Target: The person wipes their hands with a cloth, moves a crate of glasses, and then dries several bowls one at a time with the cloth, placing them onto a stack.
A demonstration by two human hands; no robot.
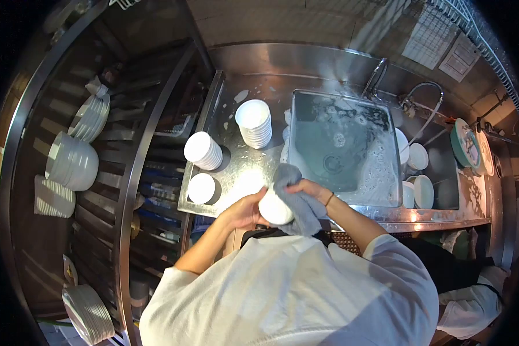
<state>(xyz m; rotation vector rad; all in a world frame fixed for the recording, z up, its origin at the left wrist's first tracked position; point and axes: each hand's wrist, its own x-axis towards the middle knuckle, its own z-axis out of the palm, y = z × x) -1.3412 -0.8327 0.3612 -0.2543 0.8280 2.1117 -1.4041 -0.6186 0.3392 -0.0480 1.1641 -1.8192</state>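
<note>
White bowl: between my two hands, just in front of my shirt, near the front edge of the steel surface [233,176]; the white bowl [274,210] lies to the right of my left fingers and to the left of my right ones.
Its axis: it looks round and squat, so I can make out no clear long axis.
Left hand: my left hand [245,211] is the nearer, its fingers curled on the bowl's left side; those underneath are hidden.
Right hand: my right hand [309,189] has its fingers bunched in the grey cloth [299,205], pinching it; the cloth lies against the bowl's right side and hangs towards me.
Stacked bowls: a tall stack [254,123], a shorter stack [203,151] and a white piece [202,188] stand left of the bowl, on my left hand's side.
Sink: the water-filled sink [375,206] lies beyond my right hand.
Writing: two wall sheets [429,38] carry print too small to read; I can read no brand.
</note>
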